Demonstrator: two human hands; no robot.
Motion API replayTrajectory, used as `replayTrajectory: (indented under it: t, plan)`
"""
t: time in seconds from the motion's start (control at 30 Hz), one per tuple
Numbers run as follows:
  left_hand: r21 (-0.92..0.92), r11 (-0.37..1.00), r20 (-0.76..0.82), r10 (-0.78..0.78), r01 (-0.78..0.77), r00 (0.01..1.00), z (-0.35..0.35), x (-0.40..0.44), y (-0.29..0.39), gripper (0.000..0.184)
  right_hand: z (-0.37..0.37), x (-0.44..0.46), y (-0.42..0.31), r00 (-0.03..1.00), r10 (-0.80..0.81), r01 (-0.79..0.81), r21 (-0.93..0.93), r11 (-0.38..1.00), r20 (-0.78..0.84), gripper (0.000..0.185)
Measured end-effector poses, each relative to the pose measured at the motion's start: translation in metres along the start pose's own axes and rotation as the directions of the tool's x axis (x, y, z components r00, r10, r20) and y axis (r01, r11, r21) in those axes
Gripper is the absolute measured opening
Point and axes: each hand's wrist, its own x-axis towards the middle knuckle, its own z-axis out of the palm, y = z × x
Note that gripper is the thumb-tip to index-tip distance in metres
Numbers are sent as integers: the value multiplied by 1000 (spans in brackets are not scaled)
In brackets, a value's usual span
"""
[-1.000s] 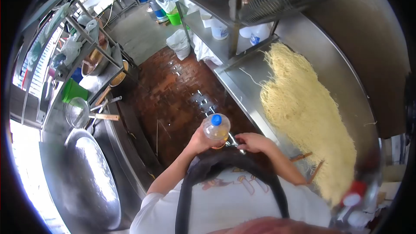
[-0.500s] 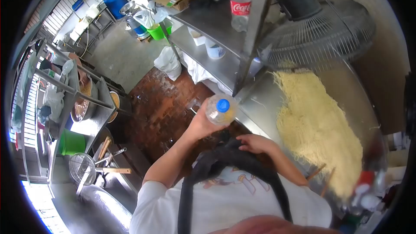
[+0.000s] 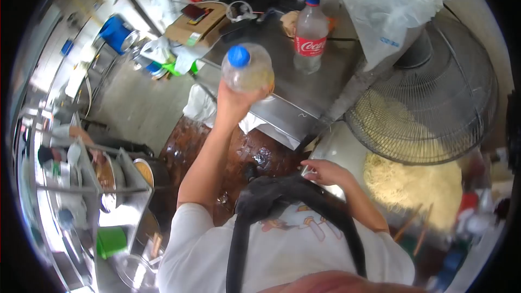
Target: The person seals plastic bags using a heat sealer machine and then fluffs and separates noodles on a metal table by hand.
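Note:
A clear plastic bottle with a blue cap [image 3: 248, 68] is gripped in my left hand [image 3: 239, 100], raised in front of a metal shelf [image 3: 271, 95]. My right hand [image 3: 328, 172] is near my waist at the right, its thumb and fingers close together; a small pale bit shows at the fingertips, too small to name. On the shelf, to the right of the held bottle, stands a bottle with a red label [image 3: 310, 40]. An open cardboard box [image 3: 198, 24] sits at the shelf's left end.
A caged fan [image 3: 429, 97] stands at the right, above a heap of yellow noodles [image 3: 412, 184] with two wooden sticks. A plastic bag [image 3: 385, 16] hangs above. At the left are a green container [image 3: 111, 241], pots and another person's arm [image 3: 81, 134]. The floor [image 3: 190, 146] looks wet.
The view has turned toward the shelf. My left hand has lifted the bottle up and forward, over the shelf's edge. My right hand has stayed near my waist.

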Motion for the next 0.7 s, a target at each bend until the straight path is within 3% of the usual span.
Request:
replayTrajectory:
  t: [0.07,0.17,0.27,0.3,0.4,0.43,0.53,0.57,0.7]
  plan:
    - [-112,994,109,26,-14,994,4,52,-7,69,9,2,-10,991,103,-100,40,994,-88,53]
    - [-127,992,192,9,15,981,18,123,-47,66,21,7,-42,947,264,-255,73,964,-181,54]
    - [-167,971,155,194,-168,969,46,176,-88,58,50,17,-64,881,306,-239,219,946,-361,51]
    - [-248,960,256,192,-128,947,58,199,-107,60,56,20,-72,860,358,-266,280,923,-365,53]
    - [-317,942,259,196,-108,946,85,226,-121,66,94,31,-87,762,551,-349,502,791,-339,55]
    - [-358,927,242,211,-115,947,93,230,-124,70,102,33,-94,743,544,-382,421,823,-390,54]
    - [-489,870,365,274,-67,890,89,230,-122,72,122,39,-111,703,612,-365,553,749,-364,52]
    - [-408,901,282,281,-151,917,86,223,-123,70,120,39,-121,690,641,-364,604,709,-336,50]
    - [-7,927,46,376,-376,926,59,173,-164,53,124,35,-138,660,598,-383,481,789,-455,49]
